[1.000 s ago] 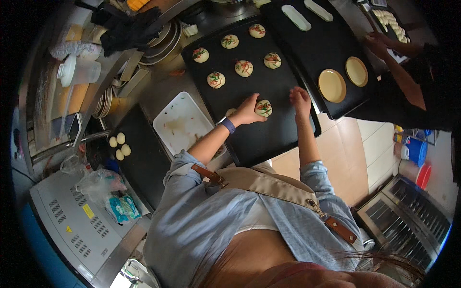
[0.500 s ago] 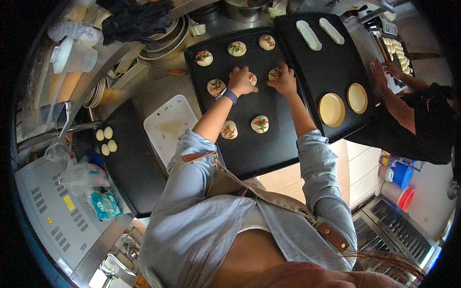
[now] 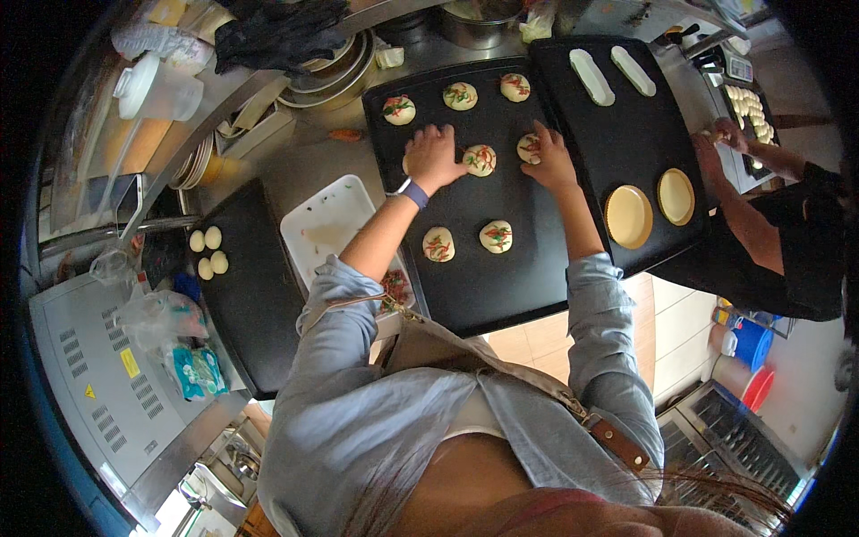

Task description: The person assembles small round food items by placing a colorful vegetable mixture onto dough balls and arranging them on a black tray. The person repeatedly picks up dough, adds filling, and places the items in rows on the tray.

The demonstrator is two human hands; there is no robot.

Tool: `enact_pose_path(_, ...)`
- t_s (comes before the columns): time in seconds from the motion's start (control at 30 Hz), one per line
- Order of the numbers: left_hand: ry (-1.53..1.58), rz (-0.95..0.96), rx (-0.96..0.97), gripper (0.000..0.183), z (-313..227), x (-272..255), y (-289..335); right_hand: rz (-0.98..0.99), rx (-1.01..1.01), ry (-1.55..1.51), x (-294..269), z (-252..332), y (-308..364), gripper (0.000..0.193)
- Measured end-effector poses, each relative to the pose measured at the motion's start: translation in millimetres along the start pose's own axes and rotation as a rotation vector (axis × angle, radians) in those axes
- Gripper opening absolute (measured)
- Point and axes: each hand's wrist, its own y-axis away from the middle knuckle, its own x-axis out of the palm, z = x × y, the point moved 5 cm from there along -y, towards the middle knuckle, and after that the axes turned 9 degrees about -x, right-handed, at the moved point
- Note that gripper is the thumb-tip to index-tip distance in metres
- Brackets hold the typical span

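Note:
On the black baking tray (image 3: 501, 291) lie several round dough buns with red and green shreds on top. My left hand (image 3: 431, 159) is over the left bun of the middle row and hides most of it. Its fingers are spread, and the thumb reaches toward the middle bun (image 3: 480, 161). With fingers and thumb around its edge, my right hand (image 3: 551, 161) grips the right bun (image 3: 528, 149) of that row. Two more topped buns, one of them the front left bun (image 3: 438, 244), sit nearer to me; three lie along the far edge.
A second black tray (image 3: 617, 134) at right holds two long white moulds and two round tart shells (image 3: 628, 217). Left are a white tub (image 3: 327, 228), shredded topping (image 3: 395, 288) and a dark tray (image 3: 250, 295) with several dough balls. A co-worker's arms (image 3: 734, 188) work at far right.
My left hand has moved left from the middle bun, uncovering it, onto the left bun. The right hand stays at its bun. The whole view has shifted slightly.

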Motion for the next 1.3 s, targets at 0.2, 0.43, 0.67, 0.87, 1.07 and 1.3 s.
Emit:
enact_pose_path(0.2,-0.008,0.066,-0.067,0.063,44.1,21.4,10.3,-0.046,0.049,-0.109,-22.0,31.6,27.8,0.078)
enact_pose_path(0.43,-0.140,0.050,0.320,0.046,56.7,34.0,26.3,0.013,0.099,-0.162,-30.1,22.4,84.8,0.071)
enact_pose_path(0.67,-0.038,0.040,0.253,0.069,48.5,10.4,33.4,-0.005,0.210,-0.327,-19.1,7.5,112.5,0.069)
enact_pose_path(0.87,-0.007,-0.059,0.203,0.043,17.8,9.2,20.0,-0.053,0.283,-0.414,-18.4,49.2,132.2,0.060)
enact_pose_path(1.07,-0.152,-0.279,0.093,0.015,1.3,53.1,6.8,0.023,0.233,-0.517,-16.8,97.0,157.4,0.059)
enact_pose_path(1.3,0.231,-0.222,0.434,0.006,-0.5,20.5,59.4,-0.037,0.281,-0.440,-26.5,102.6,207.6,0.054)
